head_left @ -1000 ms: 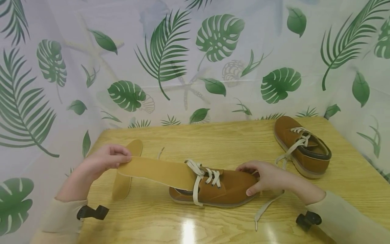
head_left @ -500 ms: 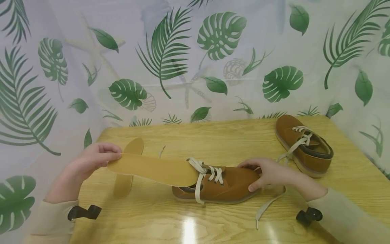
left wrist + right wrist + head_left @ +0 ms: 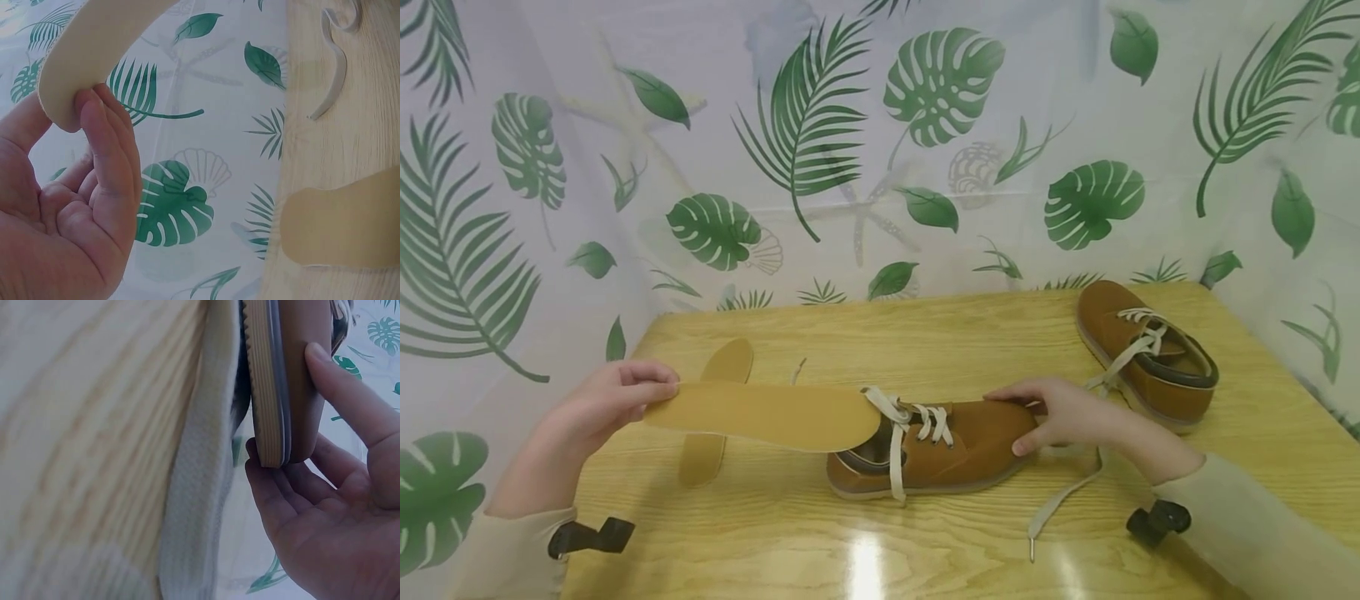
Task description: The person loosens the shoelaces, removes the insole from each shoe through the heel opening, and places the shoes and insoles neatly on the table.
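Observation:
My left hand [image 3: 610, 408] pinches one end of a flat tan insole [image 3: 760, 412] between thumb and fingers. The insole's other, rounded end lies out in the air over the heel opening of a brown lace-up shoe [image 3: 985, 442]. Around the shoe's toe, my right hand [image 3: 1060, 412] has its thumb on the near side and fingers on the far side. In the right wrist view the fingertips reach the layered sole [image 3: 269, 394] and the thumb presses the upper. A second insole [image 3: 700, 458] lies on the table, partly covered by the held one.
A matching brown shoe [image 3: 1150, 358] stands at the back right, its laces trailing forward. A loose shoelace end [image 3: 1052, 508] lies near my right wrist. Behind the wooden table [image 3: 940, 550] hangs a leaf-patterned cloth [image 3: 842, 275].
My left hand has moved left, drawing the insole out of the shoe, and the rounded end now shows in full. My right hand has stayed on the toe.

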Tool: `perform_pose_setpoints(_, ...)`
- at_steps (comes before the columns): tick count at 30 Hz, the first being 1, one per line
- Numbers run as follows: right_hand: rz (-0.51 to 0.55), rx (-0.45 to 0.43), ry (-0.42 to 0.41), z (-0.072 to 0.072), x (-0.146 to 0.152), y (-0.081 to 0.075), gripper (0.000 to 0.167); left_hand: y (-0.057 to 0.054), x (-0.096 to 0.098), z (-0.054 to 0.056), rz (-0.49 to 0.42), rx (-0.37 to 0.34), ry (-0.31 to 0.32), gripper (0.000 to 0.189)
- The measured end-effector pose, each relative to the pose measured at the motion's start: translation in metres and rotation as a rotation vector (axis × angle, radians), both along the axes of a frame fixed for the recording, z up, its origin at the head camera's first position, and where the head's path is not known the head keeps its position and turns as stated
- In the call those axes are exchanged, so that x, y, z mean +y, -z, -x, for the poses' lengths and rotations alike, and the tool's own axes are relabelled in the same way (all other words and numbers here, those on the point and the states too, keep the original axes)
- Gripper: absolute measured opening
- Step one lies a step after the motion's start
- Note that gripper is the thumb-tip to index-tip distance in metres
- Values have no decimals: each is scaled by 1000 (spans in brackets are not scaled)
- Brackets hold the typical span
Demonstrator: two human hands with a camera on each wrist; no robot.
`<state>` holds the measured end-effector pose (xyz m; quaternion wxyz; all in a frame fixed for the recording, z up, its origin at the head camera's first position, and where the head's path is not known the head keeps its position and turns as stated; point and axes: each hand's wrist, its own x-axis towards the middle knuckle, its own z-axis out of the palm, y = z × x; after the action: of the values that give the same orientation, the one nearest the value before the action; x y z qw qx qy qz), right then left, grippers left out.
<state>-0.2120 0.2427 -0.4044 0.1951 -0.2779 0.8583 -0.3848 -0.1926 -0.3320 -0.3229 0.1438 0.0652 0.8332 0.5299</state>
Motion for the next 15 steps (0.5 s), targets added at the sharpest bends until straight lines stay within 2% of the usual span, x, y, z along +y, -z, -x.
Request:
perform_pose_setpoints(10,-47,33,29,6,2,0,73,9,-16,-6,-75,-1,-17,41)
perform_pose_setpoints(15,-38,37,30,10,3,-1,73,10,-23,-9,-166,8,-38,42)
